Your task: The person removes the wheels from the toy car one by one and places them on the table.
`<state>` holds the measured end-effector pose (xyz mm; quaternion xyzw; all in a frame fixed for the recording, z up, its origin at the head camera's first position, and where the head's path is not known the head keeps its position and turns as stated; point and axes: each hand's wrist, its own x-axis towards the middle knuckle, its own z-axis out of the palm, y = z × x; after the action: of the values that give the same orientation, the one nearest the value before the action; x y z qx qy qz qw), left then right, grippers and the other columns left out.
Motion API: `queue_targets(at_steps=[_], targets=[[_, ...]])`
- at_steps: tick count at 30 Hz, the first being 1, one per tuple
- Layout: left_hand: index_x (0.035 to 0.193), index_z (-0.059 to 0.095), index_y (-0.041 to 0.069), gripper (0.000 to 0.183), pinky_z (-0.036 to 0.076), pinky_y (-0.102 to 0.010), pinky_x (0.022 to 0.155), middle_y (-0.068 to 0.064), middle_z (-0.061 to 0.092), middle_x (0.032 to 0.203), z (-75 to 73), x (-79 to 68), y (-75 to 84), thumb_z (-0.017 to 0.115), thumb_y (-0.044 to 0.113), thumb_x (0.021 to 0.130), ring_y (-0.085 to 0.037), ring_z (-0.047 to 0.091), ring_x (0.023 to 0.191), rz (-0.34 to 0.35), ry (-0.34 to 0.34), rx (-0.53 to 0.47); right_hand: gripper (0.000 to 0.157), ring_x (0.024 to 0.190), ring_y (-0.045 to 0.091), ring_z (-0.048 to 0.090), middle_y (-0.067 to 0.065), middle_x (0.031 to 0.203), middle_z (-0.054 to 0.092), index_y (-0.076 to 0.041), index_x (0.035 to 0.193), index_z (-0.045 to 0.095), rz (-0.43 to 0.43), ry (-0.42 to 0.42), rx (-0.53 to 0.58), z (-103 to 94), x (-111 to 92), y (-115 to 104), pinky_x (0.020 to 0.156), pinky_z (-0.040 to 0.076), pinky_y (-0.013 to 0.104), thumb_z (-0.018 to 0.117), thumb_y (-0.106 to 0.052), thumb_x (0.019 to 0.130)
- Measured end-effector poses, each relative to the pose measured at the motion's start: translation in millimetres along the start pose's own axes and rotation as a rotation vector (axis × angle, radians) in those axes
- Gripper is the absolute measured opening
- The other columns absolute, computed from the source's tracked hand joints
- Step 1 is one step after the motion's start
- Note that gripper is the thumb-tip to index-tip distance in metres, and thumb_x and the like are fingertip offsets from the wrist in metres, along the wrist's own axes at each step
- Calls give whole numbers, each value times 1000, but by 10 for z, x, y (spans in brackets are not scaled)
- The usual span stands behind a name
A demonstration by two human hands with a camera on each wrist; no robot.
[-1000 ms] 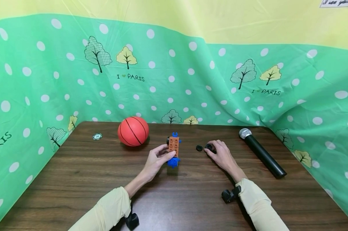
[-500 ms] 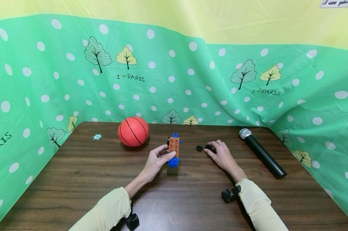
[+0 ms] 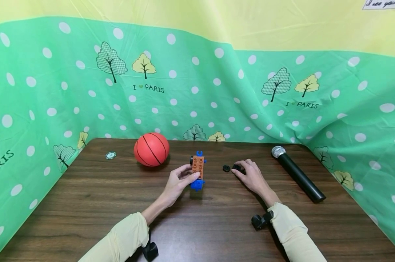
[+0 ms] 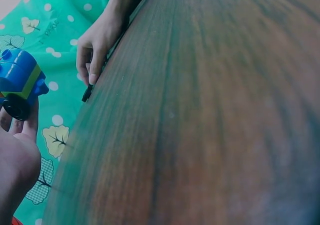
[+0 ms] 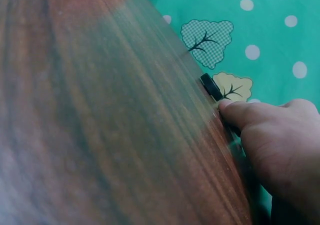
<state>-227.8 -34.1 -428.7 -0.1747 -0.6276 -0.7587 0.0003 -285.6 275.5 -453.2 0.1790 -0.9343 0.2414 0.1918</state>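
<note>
A toy car (image 3: 198,168) of orange and blue building blocks is held in my left hand (image 3: 177,182), thumb on its near part and fingers along its left side. It stands on end to my view, with a black wheel (image 3: 191,160) on its left and bare blue axle ends on its right. In the left wrist view the car's blue end (image 4: 19,75) shows above a black wheel (image 4: 17,106). My right hand (image 3: 252,177) pinches a loose black toy wheel (image 3: 236,167) at the table, partly covered by the fingers. A second loose wheel (image 3: 226,168) lies just left of it.
A red ball (image 3: 151,149) with black lines sits behind my left hand. A poker chip (image 3: 110,155) lies at the far left of the wooden table (image 3: 204,225). Right of my right hand lies a black microphone (image 3: 299,174). A green curtain (image 3: 210,98) hangs behind.
Both hands and the toy car stay almost where they were. The wheel at my right fingertips showed more of its face a second ago than now.
</note>
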Motion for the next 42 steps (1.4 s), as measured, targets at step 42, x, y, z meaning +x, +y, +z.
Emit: queue_targets(at_steps=[42], targets=[[136, 62, 7, 50, 55, -27, 74, -17, 66, 112, -22, 7, -47, 79, 9, 89, -19, 65, 89, 75, -105, 232, 30, 87, 19, 64, 10, 103, 67, 2, 124, 59, 77, -283, 736, -163, -128, -1071, 74, 53, 28, 70, -14, 100]])
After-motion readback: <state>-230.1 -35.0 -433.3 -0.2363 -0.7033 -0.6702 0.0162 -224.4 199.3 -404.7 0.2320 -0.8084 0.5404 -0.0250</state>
